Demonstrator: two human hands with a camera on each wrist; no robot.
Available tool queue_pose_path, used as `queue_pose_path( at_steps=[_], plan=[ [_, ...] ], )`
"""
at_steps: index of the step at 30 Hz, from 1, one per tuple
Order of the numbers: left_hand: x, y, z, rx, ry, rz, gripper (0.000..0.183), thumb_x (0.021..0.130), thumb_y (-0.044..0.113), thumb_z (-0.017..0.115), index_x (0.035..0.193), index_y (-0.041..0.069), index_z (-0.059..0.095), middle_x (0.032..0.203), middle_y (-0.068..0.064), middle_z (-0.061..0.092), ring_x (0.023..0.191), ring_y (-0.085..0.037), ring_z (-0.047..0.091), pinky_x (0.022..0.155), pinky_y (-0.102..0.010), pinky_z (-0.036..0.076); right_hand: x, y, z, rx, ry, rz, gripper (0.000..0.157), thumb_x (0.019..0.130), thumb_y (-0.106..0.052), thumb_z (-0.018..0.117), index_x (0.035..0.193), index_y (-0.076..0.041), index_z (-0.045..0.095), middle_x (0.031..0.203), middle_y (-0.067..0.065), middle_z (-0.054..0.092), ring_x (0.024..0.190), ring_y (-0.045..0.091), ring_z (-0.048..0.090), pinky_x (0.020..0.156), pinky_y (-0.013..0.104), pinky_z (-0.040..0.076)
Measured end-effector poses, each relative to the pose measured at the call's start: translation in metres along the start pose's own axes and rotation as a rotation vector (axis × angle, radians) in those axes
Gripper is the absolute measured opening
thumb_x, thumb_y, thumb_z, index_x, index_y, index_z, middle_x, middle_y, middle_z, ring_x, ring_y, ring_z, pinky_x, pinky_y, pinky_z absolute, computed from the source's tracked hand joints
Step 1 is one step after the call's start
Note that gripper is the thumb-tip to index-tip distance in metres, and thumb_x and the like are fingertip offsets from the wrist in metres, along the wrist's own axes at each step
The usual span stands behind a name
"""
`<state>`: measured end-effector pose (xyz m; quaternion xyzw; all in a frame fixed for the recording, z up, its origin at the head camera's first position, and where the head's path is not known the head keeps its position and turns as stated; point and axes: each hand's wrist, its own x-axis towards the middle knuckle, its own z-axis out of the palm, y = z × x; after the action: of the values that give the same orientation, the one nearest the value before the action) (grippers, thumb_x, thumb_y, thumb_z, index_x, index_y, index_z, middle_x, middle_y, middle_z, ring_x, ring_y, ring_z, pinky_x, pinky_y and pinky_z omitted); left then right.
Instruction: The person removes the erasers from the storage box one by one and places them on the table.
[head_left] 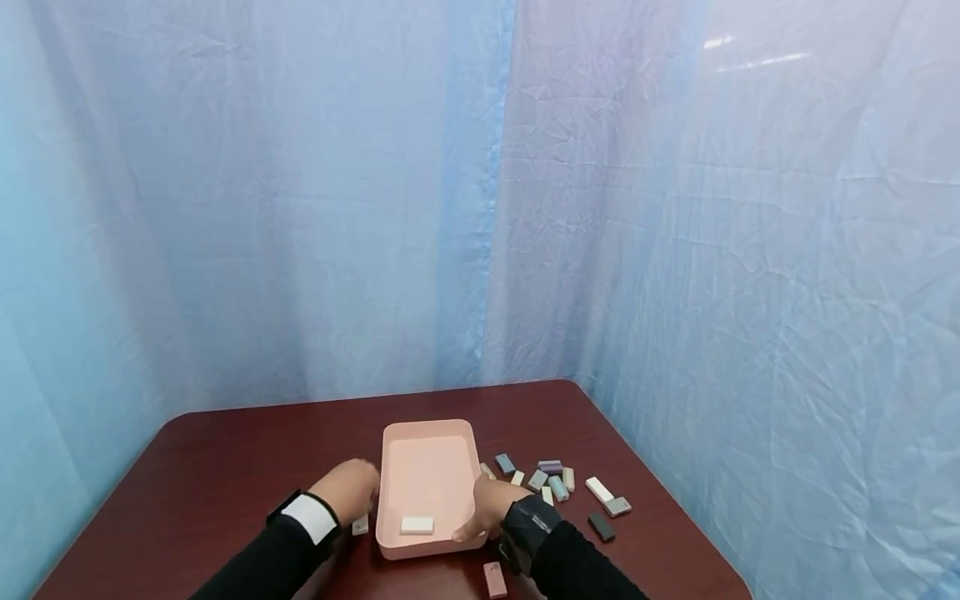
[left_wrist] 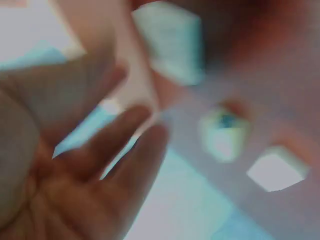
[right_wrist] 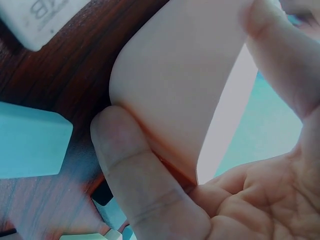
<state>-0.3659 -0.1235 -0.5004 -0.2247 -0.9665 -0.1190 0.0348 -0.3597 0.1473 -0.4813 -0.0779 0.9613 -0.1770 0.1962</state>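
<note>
A shallow pink tray [head_left: 427, 475] lies on the table with one white eraser-like block [head_left: 417, 526] in its near end. My right hand [head_left: 489, 507] grips the tray's near right corner, thumb over the rim and a finger low against the outer wall in the right wrist view. On the left side, my left hand [head_left: 354, 487] is beside the tray's wall. Its fingers [left_wrist: 145, 155] look extended and hold nothing visible in the blurred left wrist view. A pale block [head_left: 361, 525] sits just below that hand, and a pink block [head_left: 495, 580] lies in front of the right wrist.
Several small blocks in grey, blue, cream and purple [head_left: 550, 467] are scattered right of the tray. Farther right lie a white block [head_left: 599, 489], a grey one [head_left: 618, 507] and a dark one [head_left: 602, 527]. Blue curtains [head_left: 375, 208] hang behind the dark red table [head_left: 247, 467].
</note>
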Motion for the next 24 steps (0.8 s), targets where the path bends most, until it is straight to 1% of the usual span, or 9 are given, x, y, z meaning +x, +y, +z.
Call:
queue_pose_path(
  at_steps=[2,4,7,10,13,16,18,22,24],
  plan=[
    [0.005,0.015,-0.006,0.005,0.095,0.011,0.013,0.093,-0.004,0.072,0.085,0.005,0.077,0.079,-0.008,0.070,0.075,-0.023,0.069,0.070,-0.039,0.059,0.001,0.001,0.001,-0.014,0.002,0.007,0.108,0.084,-0.041,0.092,0.162,0.006,0.035,0.170,0.025,0.035,0.143,0.040,0.056,0.108,0.054,0.052],
    [0.010,0.029,-0.008,-0.021,0.137,0.068,0.009,0.098,0.004,0.071,0.104,0.005,0.078,0.097,-0.011,0.073,0.091,-0.028,0.072,0.082,-0.043,0.061,0.001,0.000,0.001,-0.027,-0.001,0.011,0.105,0.084,-0.042,0.091,0.160,0.006,0.037,0.167,0.025,0.040,0.138,0.039,0.060,0.105,0.053,0.054],
    [0.016,0.046,-0.003,-0.068,0.078,0.162,0.031,0.099,0.018,0.076,0.128,0.008,0.074,0.122,-0.012,0.072,0.112,-0.030,0.071,0.094,-0.045,0.059,0.000,-0.002,0.001,-0.028,-0.011,0.010,0.087,0.085,-0.041,0.091,0.148,0.006,0.053,0.143,0.023,0.062,0.115,0.035,0.069,0.092,0.050,0.056],
    [0.019,0.054,0.010,-0.063,-0.014,0.207,0.048,0.094,0.031,0.082,0.137,0.014,0.071,0.132,-0.010,0.069,0.119,-0.030,0.068,0.098,-0.044,0.058,-0.002,-0.004,0.001,-0.036,-0.013,-0.006,0.080,0.085,-0.041,0.091,0.142,0.006,0.059,0.123,0.022,0.069,0.091,0.029,0.066,0.079,0.046,0.052],
    [0.019,0.055,0.027,-0.010,-0.038,0.250,0.037,0.089,0.028,0.086,0.124,0.017,0.078,0.116,-0.006,0.073,0.102,-0.023,0.072,0.088,-0.037,0.060,-0.004,-0.006,0.003,-0.037,-0.004,-0.026,0.087,0.084,-0.038,0.092,0.147,0.008,0.054,0.132,0.024,0.067,0.087,0.026,0.063,0.076,0.043,0.049],
    [0.018,0.054,0.041,0.044,0.001,0.310,0.013,0.083,0.021,0.088,0.094,0.019,0.082,0.087,0.003,0.068,0.074,-0.013,0.065,0.071,-0.027,0.056,-0.004,-0.007,0.005,-0.024,-0.003,-0.034,0.088,0.083,-0.036,0.094,0.146,0.010,0.054,0.133,0.026,0.066,0.086,0.026,0.063,0.073,0.041,0.048],
    [0.017,0.054,0.046,0.069,0.048,0.340,0.011,0.079,0.018,0.088,0.078,0.020,0.077,0.075,0.006,0.062,0.065,-0.009,0.059,0.063,-0.025,0.051,-0.004,-0.007,0.005,-0.028,0.006,-0.034,0.081,0.083,-0.035,0.094,0.140,0.010,0.059,0.128,0.025,0.068,0.082,0.026,0.062,0.071,0.040,0.047],
    [0.016,0.053,0.042,0.076,0.058,0.332,0.018,0.078,0.014,0.089,0.071,0.021,0.073,0.072,0.007,0.059,0.063,-0.008,0.056,0.062,-0.024,0.049,0.002,-0.007,0.004,-0.036,0.022,-0.029,0.092,0.082,-0.039,0.094,0.148,0.011,0.052,0.104,0.021,0.071,0.072,0.026,0.058,0.065,0.039,0.043],
    [0.014,0.053,0.037,0.089,0.031,0.323,0.017,0.081,0.012,0.087,0.076,0.021,0.074,0.073,0.006,0.060,0.065,-0.008,0.056,0.064,-0.026,0.051,0.005,-0.007,0.004,-0.046,0.023,-0.028,0.107,0.082,-0.041,0.093,0.157,0.011,0.039,0.099,0.018,0.071,0.071,0.025,0.058,0.065,0.038,0.042]
  ],
)
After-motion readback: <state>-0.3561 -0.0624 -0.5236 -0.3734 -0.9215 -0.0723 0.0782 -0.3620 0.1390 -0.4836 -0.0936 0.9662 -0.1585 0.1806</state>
